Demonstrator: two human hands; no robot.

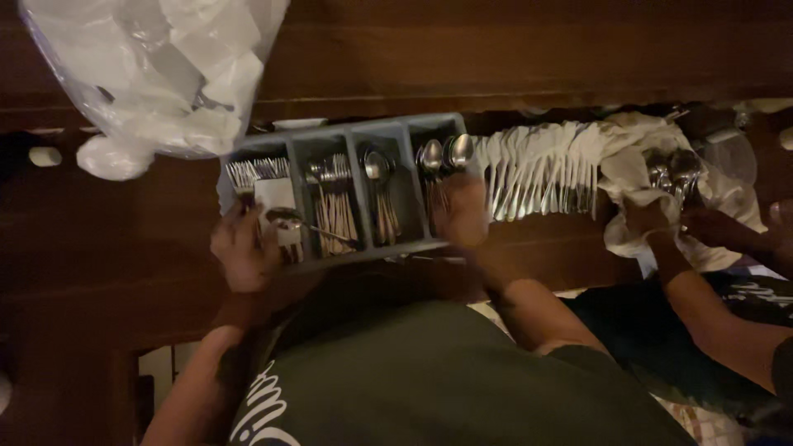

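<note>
Grey cutlery tray (347, 136) on the dark wooden bench (496, 49), compartments holding forks and spoons. Left hand (241, 248) at the tray's fork end, fingers closed on a spoon (291, 218); right hand (462, 211) at the opposite end, fingers wrapped around two spoons (446, 153). Step judged as sorting cutlery into compartments; a co-worker's hand (648, 216) grips spoons in a white cloth (628, 177) beside fanned forks (545, 169).
</note>
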